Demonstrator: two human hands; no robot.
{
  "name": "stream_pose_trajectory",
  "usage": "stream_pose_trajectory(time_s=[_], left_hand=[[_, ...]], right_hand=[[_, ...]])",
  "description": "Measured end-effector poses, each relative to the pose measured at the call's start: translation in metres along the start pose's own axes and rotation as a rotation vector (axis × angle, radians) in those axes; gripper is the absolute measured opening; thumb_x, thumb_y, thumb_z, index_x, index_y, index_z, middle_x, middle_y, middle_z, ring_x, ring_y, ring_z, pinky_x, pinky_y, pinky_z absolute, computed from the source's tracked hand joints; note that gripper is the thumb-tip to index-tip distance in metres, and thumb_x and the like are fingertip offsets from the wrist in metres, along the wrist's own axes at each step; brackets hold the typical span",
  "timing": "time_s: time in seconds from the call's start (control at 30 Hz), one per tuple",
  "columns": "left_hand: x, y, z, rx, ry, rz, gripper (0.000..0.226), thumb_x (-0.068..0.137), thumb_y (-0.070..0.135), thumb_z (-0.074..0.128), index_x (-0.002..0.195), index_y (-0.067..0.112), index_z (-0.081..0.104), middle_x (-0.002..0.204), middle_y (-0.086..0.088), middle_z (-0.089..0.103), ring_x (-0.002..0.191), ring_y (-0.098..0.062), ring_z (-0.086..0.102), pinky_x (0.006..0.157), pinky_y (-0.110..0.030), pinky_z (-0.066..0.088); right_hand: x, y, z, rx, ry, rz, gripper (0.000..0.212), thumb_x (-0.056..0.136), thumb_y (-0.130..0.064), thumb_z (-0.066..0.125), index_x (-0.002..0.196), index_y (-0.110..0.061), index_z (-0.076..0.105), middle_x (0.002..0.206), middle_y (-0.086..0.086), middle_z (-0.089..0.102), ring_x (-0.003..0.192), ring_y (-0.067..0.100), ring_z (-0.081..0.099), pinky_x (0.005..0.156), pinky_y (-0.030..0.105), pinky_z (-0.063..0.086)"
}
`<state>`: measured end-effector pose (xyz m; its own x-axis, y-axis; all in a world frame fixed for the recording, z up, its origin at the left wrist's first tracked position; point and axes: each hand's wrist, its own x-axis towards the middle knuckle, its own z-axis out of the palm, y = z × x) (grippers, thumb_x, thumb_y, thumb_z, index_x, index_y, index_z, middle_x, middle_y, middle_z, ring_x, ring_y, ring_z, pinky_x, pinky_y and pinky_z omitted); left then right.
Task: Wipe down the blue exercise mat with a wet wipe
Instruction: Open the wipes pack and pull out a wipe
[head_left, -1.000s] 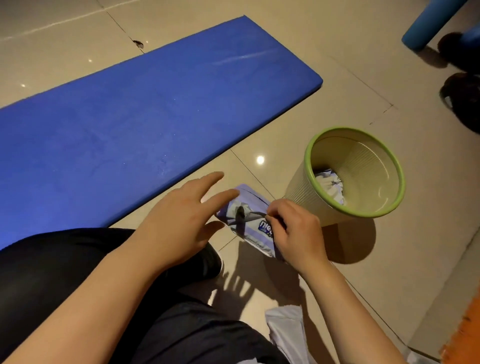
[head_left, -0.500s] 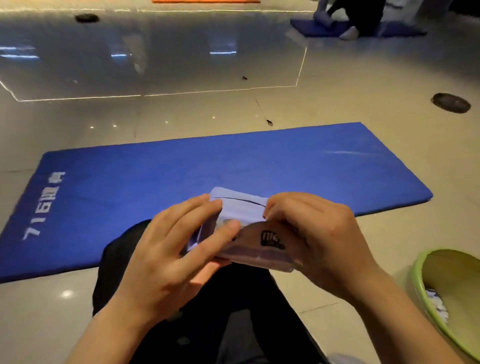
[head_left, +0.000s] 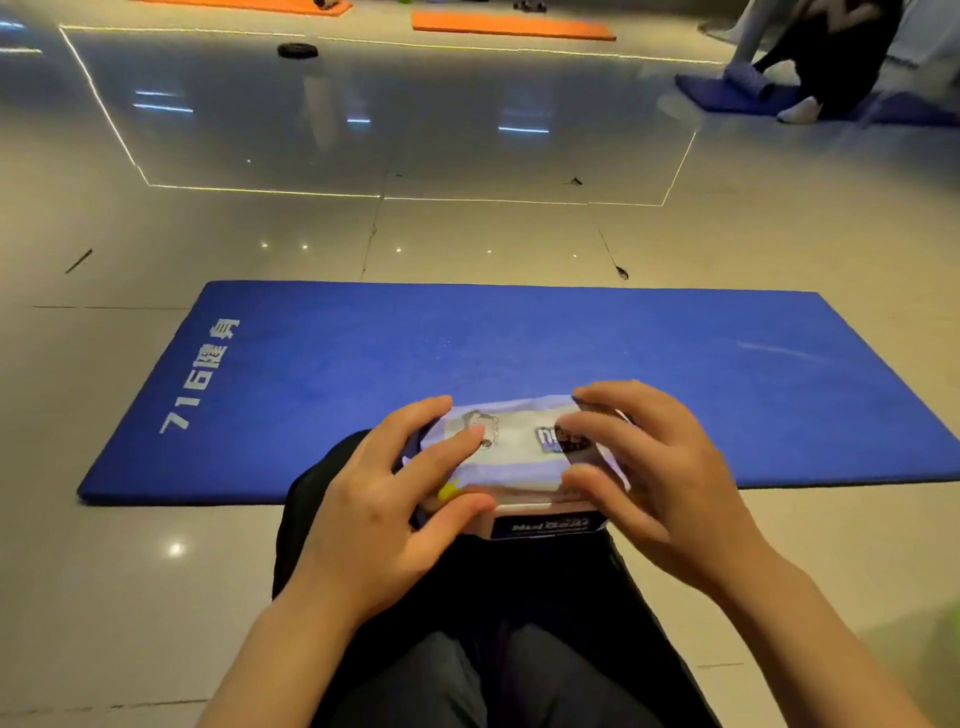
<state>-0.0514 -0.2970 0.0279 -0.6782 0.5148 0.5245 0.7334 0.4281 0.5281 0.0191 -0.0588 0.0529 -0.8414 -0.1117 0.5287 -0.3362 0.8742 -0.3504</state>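
Fingers (head_left: 457, 441) on both hands are curled round the wet wipe pack (head_left: 511, 457), left hand (head_left: 384, 499) gripping its left end, right hand (head_left: 649, 483) pinching the right end. From my feed I'm holding it over my lap, just in front of the blue mat (head_left: 519, 353), which lies flat on the tiled floor (head_left: 130, 571). Right thumb looks blurry, so I can't tell if the flap's lifted.
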Motion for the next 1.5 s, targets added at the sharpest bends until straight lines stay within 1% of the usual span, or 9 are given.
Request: stream_pose_trajectory(time_s=[0.07,0.17,0.33,0.53,0.63,0.73,0.9,1.33,1.5], left_hand=[[0.001,-0.005,0.002,-0.049,0.010,0.024,0.046,0.092,0.059,0.049,0.128,0.030,0.056,0.141,0.005,0.048,0.125,-0.006,0.050,0.100,-0.017,0.042],[0.005,-0.009,0.005,-0.090,0.001,0.054,0.049,0.089,0.058,0.054,0.129,0.029,0.054,0.142,0.007,0.044,0.130,0.005,0.040,0.104,-0.011,0.035],[0.004,0.000,-0.010,-0.151,0.081,-0.021,0.043,0.086,0.056,0.058,0.120,0.029,0.059,0.130,0.000,0.056,0.119,0.001,0.051,0.098,-0.012,0.041],[-0.025,0.008,-0.019,-0.083,0.043,-0.277,0.055,0.080,0.066,0.052,0.122,0.032,0.062,0.123,0.025,0.058,0.112,0.013,0.049,0.076,-0.007,0.047],[-0.033,0.006,-0.005,0.026,-0.016,-0.301,0.069,0.080,0.082,0.032,0.134,0.041,0.047,0.141,0.029,0.041,0.123,0.017,0.032,0.079,-0.002,0.037],[-0.035,0.008,0.003,-0.010,-0.101,-0.342,0.085,0.063,0.098,0.024,0.137,0.060,0.008,0.143,0.050,0.004,0.137,0.017,0.004,0.100,-0.011,0.031],[-0.034,0.004,0.008,-0.010,-0.052,-0.314,0.080,0.072,0.090,0.038,0.140,0.051,0.021,0.149,0.032,0.022,0.146,0.001,0.007,0.106,-0.044,0.040],[-0.035,-0.006,0.023,-0.286,0.097,-0.362,0.064,0.073,0.083,0.053,0.131,0.066,0.034,0.137,0.037,0.036,0.136,-0.008,0.037,0.091,-0.029,0.053],[-0.041,-0.005,0.030,-0.155,0.102,-0.286,0.069,0.081,0.076,0.052,0.140,0.044,0.038,0.143,0.021,0.037,0.137,-0.013,0.037,0.106,-0.021,0.031]], right_hand=[[-0.023,0.006,0.004,0.052,-0.078,0.051,0.058,0.091,-0.060,0.053,0.136,-0.025,0.055,0.147,-0.006,0.042,0.140,0.013,0.035,0.112,0.023,0.030],[-0.028,0.013,0.008,0.038,-0.137,0.079,0.063,0.089,-0.064,0.052,0.143,-0.031,0.044,0.153,-0.006,0.034,0.144,0.012,0.026,0.115,0.015,0.020],[-0.008,-0.002,-0.002,0.056,-0.122,0.023,0.051,0.090,-0.063,0.049,0.132,-0.033,0.053,0.140,-0.005,0.047,0.130,0.013,0.041,0.104,0.016,0.036],[0.005,-0.010,-0.005,0.419,-0.464,0.280,0.050,0.074,-0.070,0.061,0.120,-0.055,0.052,0.127,-0.036,0.046,0.127,-0.002,0.044,0.090,0.024,0.054],[0.010,-0.006,0.018,0.442,-0.261,0.399,0.048,0.071,-0.083,0.053,0.114,-0.062,0.051,0.124,-0.035,0.048,0.126,-0.001,0.046,0.092,0.024,0.050],[0.002,-0.007,0.030,0.228,-0.025,0.245,0.048,0.083,-0.075,0.045,0.117,-0.042,0.055,0.123,-0.026,0.054,0.118,-0.005,0.048,0.091,0.025,0.045],[-0.022,-0.013,0.030,0.114,-0.051,0.045,0.060,0.089,-0.063,0.051,0.126,-0.017,0.061,0.136,-0.010,0.054,0.128,0.003,0.045,0.103,0.028,0.041],[-0.006,-0.022,0.040,0.116,0.091,0.112,0.048,0.077,-0.053,0.062,0.109,-0.020,0.072,0.112,-0.009,0.067,0.098,0.006,0.061,0.076,0.018,0.049],[0.021,-0.013,0.037,0.356,0.168,0.416,0.035,0.083,-0.055,0.051,0.103,-0.033,0.070,0.096,-0.023,0.065,0.079,0.001,0.062,0.067,0.014,0.045]])
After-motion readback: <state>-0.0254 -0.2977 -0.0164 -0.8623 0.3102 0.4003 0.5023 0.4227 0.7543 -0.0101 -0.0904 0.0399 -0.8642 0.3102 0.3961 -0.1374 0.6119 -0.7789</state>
